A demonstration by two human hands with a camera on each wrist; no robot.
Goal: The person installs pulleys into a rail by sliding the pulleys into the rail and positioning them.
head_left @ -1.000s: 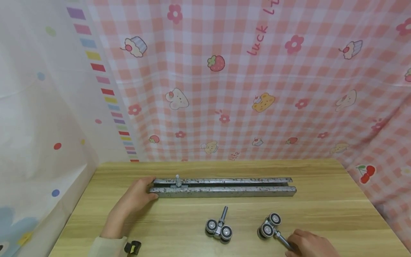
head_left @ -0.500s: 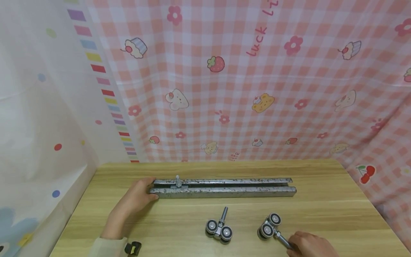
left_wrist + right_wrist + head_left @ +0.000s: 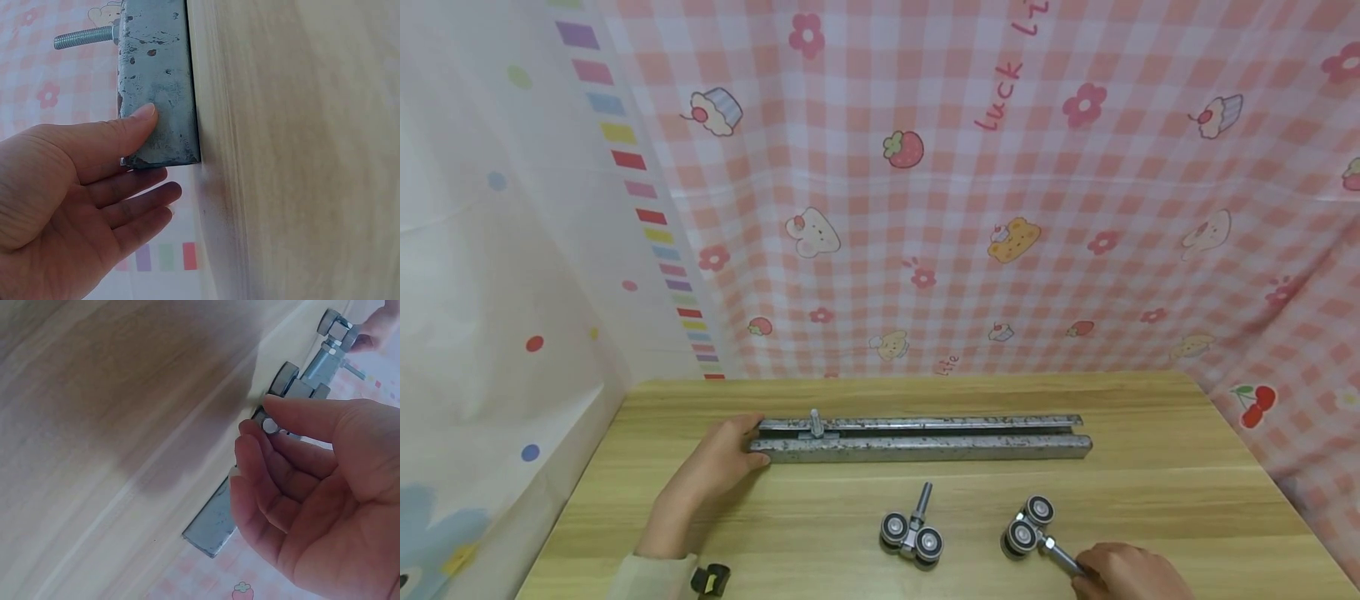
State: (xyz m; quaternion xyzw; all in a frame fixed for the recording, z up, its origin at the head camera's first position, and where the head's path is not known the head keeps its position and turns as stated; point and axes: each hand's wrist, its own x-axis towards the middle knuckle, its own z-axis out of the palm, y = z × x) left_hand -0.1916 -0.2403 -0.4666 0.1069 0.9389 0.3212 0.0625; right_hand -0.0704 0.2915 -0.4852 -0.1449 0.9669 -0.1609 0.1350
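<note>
A grey metal channel rail lies across the table, its slot facing up. My left hand holds the rail's left end; in the left wrist view the thumb presses the near side, with several fingers loosely bent past the end. Near that end a threaded bolt sticks up from the slot; what it is fixed to is mostly hidden inside. At front right, my right hand pinches the bolt stem of a roller trolley, whose wheels point away from the hand. The stem's round end shows between thumb and fingers.
A second roller trolley lies on the wooden table in front of the rail, stem pointing back. A small black clip-like object is beside the left sleeve. Checked cloth hangs behind the table.
My right hand has shifted very slightly, and the wheels of its trolley have moved a touch to the left. The left hand and the rail stay where they were.
</note>
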